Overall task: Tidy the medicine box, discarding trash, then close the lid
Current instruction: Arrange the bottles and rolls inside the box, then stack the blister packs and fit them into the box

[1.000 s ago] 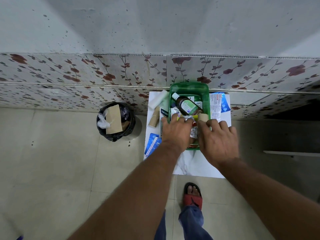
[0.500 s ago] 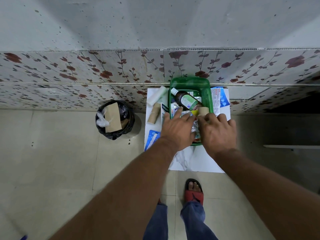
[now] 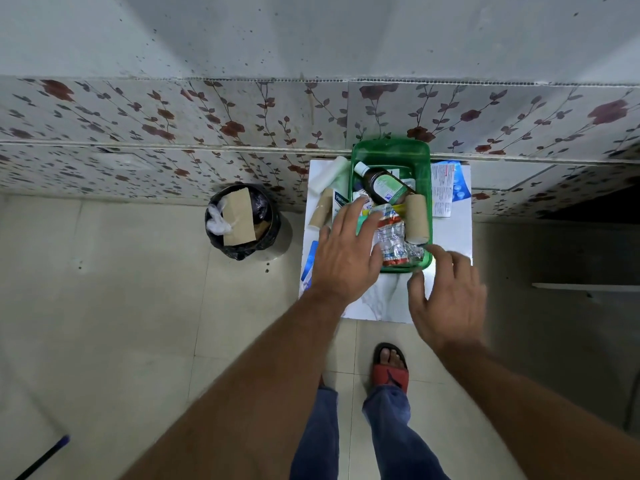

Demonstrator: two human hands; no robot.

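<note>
The green medicine box (image 3: 391,152) stands on the white surface (image 3: 450,237) against the far wall, its long axis running near to far. The left hand (image 3: 346,258) spreads open over the box's near-left corner. The right hand (image 3: 450,299), fingers apart and empty, hovers just near of its near-right corner. A brown bottle (image 3: 382,184) lies diagonally inside.

Translucent green plastic medicine box (image 3: 391,152) holds crinkled foil blister packs (image 3: 393,237). A matt cardboard tube (image 3: 416,218) lies inside at 3 o'clock. The counter (image 3: 450,237) is glossy white.
</note>
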